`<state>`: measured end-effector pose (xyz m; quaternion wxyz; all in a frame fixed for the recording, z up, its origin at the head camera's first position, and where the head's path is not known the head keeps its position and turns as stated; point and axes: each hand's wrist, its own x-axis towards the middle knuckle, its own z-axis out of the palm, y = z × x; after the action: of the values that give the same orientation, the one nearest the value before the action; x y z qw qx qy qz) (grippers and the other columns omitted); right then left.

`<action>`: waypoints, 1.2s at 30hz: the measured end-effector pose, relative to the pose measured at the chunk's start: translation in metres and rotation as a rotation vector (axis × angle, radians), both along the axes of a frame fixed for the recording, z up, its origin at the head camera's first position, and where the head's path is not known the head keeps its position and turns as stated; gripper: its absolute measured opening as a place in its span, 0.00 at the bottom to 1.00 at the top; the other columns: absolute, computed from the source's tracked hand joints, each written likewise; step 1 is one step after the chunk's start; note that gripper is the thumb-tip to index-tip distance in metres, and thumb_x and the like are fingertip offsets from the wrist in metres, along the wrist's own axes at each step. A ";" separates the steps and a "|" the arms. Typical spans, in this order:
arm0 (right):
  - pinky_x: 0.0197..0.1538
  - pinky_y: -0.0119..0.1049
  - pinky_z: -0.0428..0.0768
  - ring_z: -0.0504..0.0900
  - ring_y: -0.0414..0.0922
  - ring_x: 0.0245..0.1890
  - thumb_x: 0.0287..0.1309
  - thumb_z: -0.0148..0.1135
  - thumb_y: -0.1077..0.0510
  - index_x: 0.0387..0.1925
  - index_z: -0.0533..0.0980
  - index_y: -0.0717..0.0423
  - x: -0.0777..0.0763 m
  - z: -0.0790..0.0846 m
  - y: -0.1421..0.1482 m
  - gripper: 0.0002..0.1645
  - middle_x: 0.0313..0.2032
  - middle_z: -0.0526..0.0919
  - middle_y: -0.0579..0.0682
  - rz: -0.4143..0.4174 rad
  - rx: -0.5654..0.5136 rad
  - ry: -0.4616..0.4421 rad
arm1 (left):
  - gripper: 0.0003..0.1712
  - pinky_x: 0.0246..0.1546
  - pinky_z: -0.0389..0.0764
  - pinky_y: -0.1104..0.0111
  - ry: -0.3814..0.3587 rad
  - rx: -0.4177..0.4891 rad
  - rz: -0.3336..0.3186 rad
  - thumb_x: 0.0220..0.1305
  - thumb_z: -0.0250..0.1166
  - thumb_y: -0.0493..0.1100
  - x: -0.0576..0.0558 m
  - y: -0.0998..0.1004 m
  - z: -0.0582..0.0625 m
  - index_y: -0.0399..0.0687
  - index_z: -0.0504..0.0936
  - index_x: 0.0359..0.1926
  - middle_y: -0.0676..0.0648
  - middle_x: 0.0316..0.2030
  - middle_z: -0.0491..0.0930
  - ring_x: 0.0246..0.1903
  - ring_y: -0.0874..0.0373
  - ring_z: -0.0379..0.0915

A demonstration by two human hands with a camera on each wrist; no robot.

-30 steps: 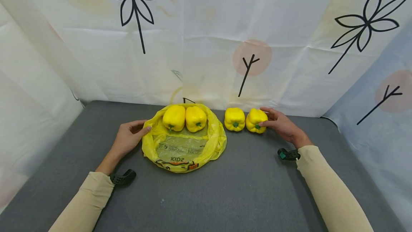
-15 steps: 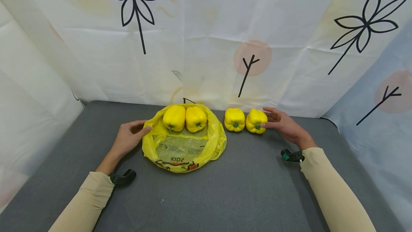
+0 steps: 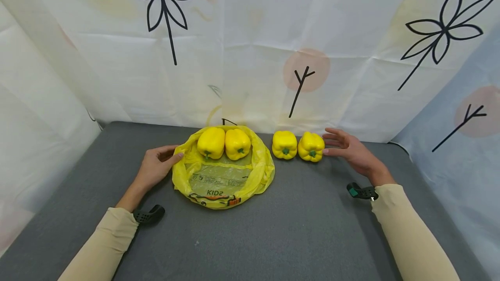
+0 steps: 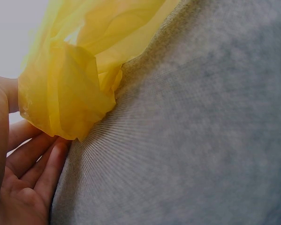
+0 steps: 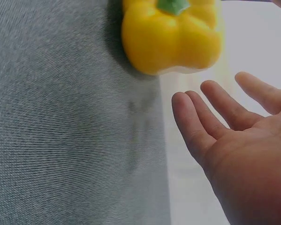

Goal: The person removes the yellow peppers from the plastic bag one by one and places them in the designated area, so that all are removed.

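A yellow plastic bag (image 3: 261,181) lies with its mouth spread wide, its rim rolled outward. Inside it, near the back, sit two yellow bell peppers, the left one (image 3: 211,143) and the right one (image 3: 238,144). My left hand (image 3: 156,166) holds the bag's left rim between thumb and fingers; in the left wrist view the yellow film (image 4: 74,93) hides the thumb's tip. Two more yellow bell peppers stand side by side right of the bag, the nearer-to-bag one (image 3: 284,144) and the outer one (image 3: 311,145). Just right of the outer pepper, my right hand (image 5: 253,154) is spread with nothing in it.
Everything lies on a grey cloth-covered table (image 3: 250,237). A white printed curtain (image 3: 250,55) hangs right behind the bag and peppers, with more fabric at both sides. Dark bands (image 3: 362,191) sit on both wrists.
My right hand has let go of the outer bell pepper and drawn back to the right, its fingers loosening. My left hand, the bag and the peppers stay where they were.
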<state>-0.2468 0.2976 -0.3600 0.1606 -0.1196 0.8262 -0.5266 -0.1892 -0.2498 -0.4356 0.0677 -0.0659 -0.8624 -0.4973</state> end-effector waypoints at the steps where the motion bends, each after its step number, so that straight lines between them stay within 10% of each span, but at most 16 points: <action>1: 0.70 0.68 0.54 0.51 0.67 0.75 0.70 0.63 0.60 0.81 0.43 0.60 0.001 0.002 0.000 0.51 0.77 0.50 0.66 -0.001 -0.005 0.007 | 0.27 0.45 0.75 0.81 -0.001 0.001 -0.001 0.75 0.63 0.49 0.000 0.000 0.000 0.37 0.77 0.66 0.36 0.58 0.80 0.55 0.43 0.78; 26: 0.67 0.64 0.63 0.56 0.63 0.73 0.71 0.62 0.61 0.79 0.53 0.55 0.023 0.028 -0.015 0.43 0.76 0.57 0.61 0.043 -0.023 0.174 | 0.27 0.45 0.75 0.81 -0.002 -0.002 0.005 0.75 0.63 0.50 0.001 0.001 0.001 0.37 0.78 0.65 0.36 0.58 0.80 0.54 0.43 0.78; 36: 0.65 0.32 0.71 0.59 0.59 0.72 0.70 0.62 0.64 0.78 0.58 0.53 0.031 0.041 -0.034 0.40 0.73 0.60 0.63 0.113 -0.099 0.230 | 0.27 0.44 0.76 0.81 -0.005 0.002 0.002 0.74 0.63 0.49 0.000 0.000 0.001 0.37 0.78 0.66 0.36 0.58 0.80 0.54 0.47 0.78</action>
<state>-0.2155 0.2636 -0.3190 0.0882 -0.2333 0.8041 -0.5396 -0.1888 -0.2497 -0.4350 0.0660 -0.0636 -0.8622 -0.4981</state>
